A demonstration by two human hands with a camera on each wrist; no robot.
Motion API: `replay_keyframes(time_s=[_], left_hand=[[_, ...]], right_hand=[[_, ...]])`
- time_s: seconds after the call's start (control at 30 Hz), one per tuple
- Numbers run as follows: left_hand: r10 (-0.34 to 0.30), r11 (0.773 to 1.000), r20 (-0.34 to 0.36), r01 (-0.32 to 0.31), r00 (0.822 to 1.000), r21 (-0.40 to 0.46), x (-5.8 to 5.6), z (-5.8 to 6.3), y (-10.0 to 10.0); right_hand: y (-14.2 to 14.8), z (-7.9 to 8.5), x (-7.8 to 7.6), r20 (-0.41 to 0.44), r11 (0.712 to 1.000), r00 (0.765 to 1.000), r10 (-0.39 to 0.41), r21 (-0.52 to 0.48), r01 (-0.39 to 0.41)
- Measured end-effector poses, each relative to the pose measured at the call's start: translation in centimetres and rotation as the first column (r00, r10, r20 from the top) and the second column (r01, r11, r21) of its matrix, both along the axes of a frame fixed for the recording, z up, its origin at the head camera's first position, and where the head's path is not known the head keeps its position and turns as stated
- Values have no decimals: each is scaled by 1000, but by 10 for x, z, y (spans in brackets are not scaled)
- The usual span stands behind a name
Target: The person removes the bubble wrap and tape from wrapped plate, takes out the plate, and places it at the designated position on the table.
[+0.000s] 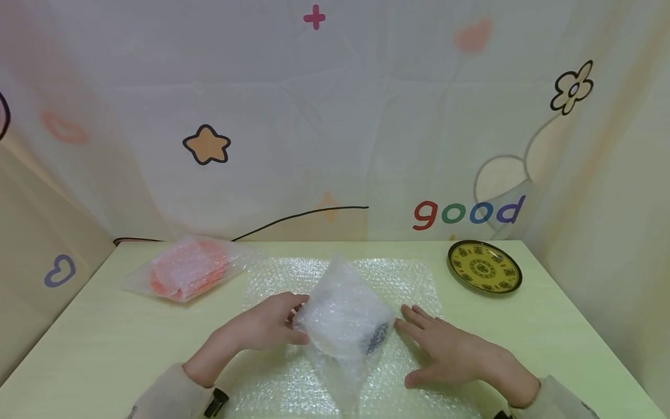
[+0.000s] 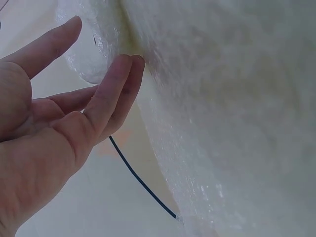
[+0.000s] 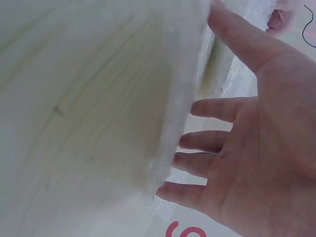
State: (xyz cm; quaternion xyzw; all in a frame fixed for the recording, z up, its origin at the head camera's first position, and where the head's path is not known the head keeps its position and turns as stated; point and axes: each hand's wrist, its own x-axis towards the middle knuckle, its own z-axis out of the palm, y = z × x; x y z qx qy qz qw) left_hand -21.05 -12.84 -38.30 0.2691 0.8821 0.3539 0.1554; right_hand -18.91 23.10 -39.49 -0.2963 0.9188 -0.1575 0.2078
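Observation:
A bundle folded in bubble wrap (image 1: 342, 314) sits in the middle of the table, with pointed ends at its back and front. A dark patterned patch shows through its right side; the rest of what is inside is hidden. My left hand (image 1: 272, 320) is at the bundle's left edge, thumb apart from the fingers, and in the left wrist view its fingertips (image 2: 136, 61) meet the plastic. On the opposite side, my right hand (image 1: 445, 349) has its fingers spread, their tips right at the bundle's edge. Beneath lies a flat bubble wrap sheet (image 1: 293, 390).
At the back left, a pink-red item in bubble wrap (image 1: 191, 267) rests on the table. A yellow-brown plate (image 1: 484, 266) with dark patterns and a dark rim lies at the back right. A printed cloth (image 1: 335, 128) hangs behind the table's far edge.

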Motion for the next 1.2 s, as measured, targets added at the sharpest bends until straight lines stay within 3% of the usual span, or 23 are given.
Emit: replay_keyframes(time_s=[0.33, 0.53, 0.9, 1.2], left_hand=[[55, 997, -67, -58, 996, -49, 4, 2, 1], [38, 999, -74, -39, 997, -16, 10, 6, 7], [29, 997, -108, -36, 994, -68, 23, 5, 24], [-8, 991, -170, -16, 985, -136, 25, 3, 31]], right_hand=[[-4, 1, -2, -75, 999, 997, -32, 0, 32], [-9, 6, -2, -158, 996, 985, -74, -54, 66], [-20, 9, -5, -297, 968, 953, -55, -249, -21], [-31, 8, -6, -345, 968, 937, -64, -250, -26]])
